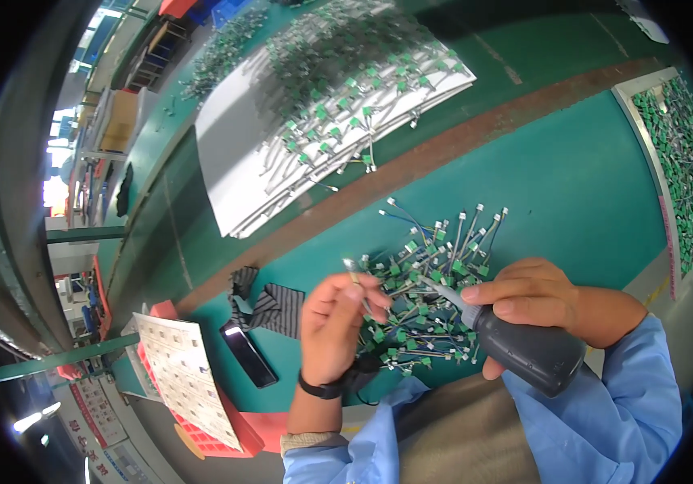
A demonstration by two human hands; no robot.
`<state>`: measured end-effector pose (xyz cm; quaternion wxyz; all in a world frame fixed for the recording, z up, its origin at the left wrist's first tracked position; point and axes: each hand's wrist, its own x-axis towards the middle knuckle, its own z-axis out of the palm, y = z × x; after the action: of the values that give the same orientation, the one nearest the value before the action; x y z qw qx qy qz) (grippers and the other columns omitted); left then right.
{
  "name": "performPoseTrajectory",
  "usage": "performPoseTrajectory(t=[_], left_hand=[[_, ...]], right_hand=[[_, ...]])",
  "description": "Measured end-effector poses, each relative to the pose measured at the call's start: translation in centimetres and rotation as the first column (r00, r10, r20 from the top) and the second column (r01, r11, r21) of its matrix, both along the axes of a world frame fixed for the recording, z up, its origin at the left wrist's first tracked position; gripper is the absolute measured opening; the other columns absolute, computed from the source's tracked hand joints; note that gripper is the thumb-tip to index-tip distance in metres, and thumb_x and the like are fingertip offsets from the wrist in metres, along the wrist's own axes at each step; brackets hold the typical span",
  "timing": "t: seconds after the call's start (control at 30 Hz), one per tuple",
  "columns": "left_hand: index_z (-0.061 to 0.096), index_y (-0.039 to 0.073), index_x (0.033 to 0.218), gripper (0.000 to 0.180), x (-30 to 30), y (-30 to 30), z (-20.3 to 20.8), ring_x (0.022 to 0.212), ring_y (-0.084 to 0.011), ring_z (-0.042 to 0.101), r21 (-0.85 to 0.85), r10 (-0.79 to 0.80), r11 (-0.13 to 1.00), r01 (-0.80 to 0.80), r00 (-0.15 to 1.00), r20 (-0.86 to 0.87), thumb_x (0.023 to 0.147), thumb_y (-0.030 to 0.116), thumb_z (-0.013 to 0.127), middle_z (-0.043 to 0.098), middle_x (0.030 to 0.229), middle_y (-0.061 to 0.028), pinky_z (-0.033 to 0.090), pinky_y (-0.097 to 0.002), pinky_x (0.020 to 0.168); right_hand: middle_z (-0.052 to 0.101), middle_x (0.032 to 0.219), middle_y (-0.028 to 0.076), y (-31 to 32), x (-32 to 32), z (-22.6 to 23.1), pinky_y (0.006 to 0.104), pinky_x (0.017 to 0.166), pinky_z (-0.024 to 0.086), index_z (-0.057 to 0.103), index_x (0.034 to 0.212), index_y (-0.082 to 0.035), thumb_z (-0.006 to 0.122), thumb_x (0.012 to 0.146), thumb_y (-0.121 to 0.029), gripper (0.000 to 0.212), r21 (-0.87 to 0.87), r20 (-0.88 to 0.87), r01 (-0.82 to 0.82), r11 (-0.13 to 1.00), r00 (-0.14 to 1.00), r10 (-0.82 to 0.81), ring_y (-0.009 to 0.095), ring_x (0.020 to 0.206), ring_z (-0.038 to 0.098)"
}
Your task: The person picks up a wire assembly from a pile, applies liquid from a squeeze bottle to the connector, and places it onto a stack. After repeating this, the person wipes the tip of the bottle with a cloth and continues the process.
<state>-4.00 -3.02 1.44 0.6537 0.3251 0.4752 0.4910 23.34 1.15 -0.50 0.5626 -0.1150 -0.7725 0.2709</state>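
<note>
Between the thumb and fingers of my left hand (337,323) is pinched a short wire cable (353,273), its pale connector end pointing up and away. My right hand (536,300) wraps round a dark squeeze bottle (530,348), tilted with its grey nozzle (443,290) aimed left over the pile. Beneath and between both hands lies a heap of small green circuit boards with wire leads and white plugs (423,327). The nozzle tip and the held cable are apart. Part of the heap is hidden behind my hands.
White sheets (237,173) at the far side carry many more wired boards. A tray (645,133) full of green boards stands at the right. Left of my hand lie a phone (249,355) and a striped cloth (282,310). A printed board (189,367) leans by a red crate (241,427).
</note>
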Motion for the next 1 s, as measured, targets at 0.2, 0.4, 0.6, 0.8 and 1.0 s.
performPoseTrajectory(t=[0.2,0.4,0.6,0.8,1.0], left_hand=[[0.066,-0.004,0.115,0.025,-8.2,7.5,3.3,0.083,-0.0135,0.063,0.163,0.048,0.983,0.088,0.730,-0.682,0.101,0.015,0.060,0.066,0.088,-0.0048,0.047,-0.0261,0.080],[0.070,-0.005,0.108,0.023,-13.3,21.1,2.4,0.076,-0.0105,0.063,0.315,0.199,0.930,0.189,0.461,-0.865,0.095,0.013,0.067,0.069,0.085,-0.0043,0.049,-0.0247,0.070],[0.072,-0.002,0.104,0.020,-14.6,28.1,-1.2,0.078,-0.0120,0.066,0.300,0.199,0.921,0.248,0.360,-0.911,0.091,0.013,0.069,0.072,0.085,-0.0064,0.051,-0.0261,0.072],[0.073,-0.001,0.103,0.020,-14.3,28.4,-2.4,0.082,-0.0160,0.068,0.195,0.111,0.963,0.184,0.388,-0.915,0.089,0.013,0.070,0.074,0.090,-0.0090,0.053,-0.0297,0.078],[0.072,0.000,0.104,0.018,-8.2,22.2,1.9,0.087,-0.0155,0.068,0.403,0.321,0.870,0.283,0.294,-0.900,0.089,0.009,0.070,0.073,0.093,-0.0082,0.052,-0.0298,0.079]], right_hand=[[0.070,0.115,0.022,0.1,0.0,-0.1,0.0285,0.056,0.054,0.051,0.125,-0.003,0.092,0.072,-0.036,0.075,-0.037,-0.004,-0.019,0.999,1.000,0.019,0.022,0.074,0.071],[0.071,0.114,0.020,0.2,0.0,0.2,0.0284,0.057,0.054,0.051,0.126,-0.003,0.093,0.071,-0.037,0.077,-0.009,-0.006,-0.004,1.000,1.000,0.004,0.022,0.074,0.072],[0.071,0.112,0.020,0.4,0.0,0.3,0.0288,0.058,0.056,0.051,0.125,-0.003,0.093,0.070,-0.035,0.077,-0.029,-0.004,0.024,0.999,1.000,-0.024,0.023,0.076,0.073],[0.071,0.112,0.020,0.2,0.2,0.7,0.0286,0.058,0.057,0.051,0.125,-0.004,0.093,0.070,-0.034,0.075,-0.039,-0.034,0.016,0.999,0.999,-0.017,0.024,0.078,0.073],[0.067,0.119,0.025,0.5,0.9,-0.5,0.0306,0.063,0.059,0.051,0.124,-0.006,0.094,0.070,-0.027,0.072,-0.021,-0.141,0.080,0.997,0.987,-0.082,0.028,0.086,0.073]])
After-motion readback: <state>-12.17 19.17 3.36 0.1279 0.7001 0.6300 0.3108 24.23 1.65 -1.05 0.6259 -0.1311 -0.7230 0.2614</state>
